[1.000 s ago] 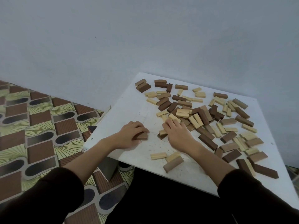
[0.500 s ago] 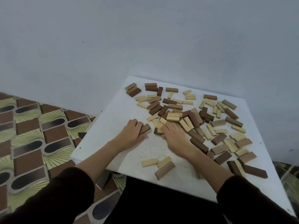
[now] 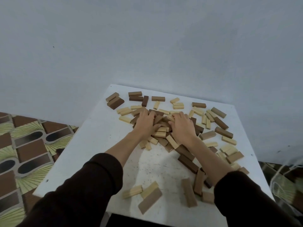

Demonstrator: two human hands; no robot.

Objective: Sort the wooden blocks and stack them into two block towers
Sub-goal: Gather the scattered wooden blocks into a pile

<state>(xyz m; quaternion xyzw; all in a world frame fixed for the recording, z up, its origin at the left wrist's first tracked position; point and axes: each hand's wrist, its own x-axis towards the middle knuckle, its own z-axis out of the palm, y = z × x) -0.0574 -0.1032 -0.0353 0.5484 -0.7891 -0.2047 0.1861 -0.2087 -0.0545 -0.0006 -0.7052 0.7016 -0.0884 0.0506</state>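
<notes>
On the white tabletop (image 3: 101, 145) against a grey wall, the left hand (image 3: 146, 122) and right hand (image 3: 182, 126) lie with fingers spread over the mixed wooden blocks (image 3: 161, 133) heaped mid-table, gripping none I can see; pulling pale ones from dark gently should prevent spills off the edges.

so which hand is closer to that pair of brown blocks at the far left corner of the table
Left. The left hand lies just right of and nearer than the pair of brown blocks; the right hand sits farther right.

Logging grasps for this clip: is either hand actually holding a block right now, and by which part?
Cannot be told. Left hand and right hand lie on the block pile, fingertips hidden among blocks.
</notes>
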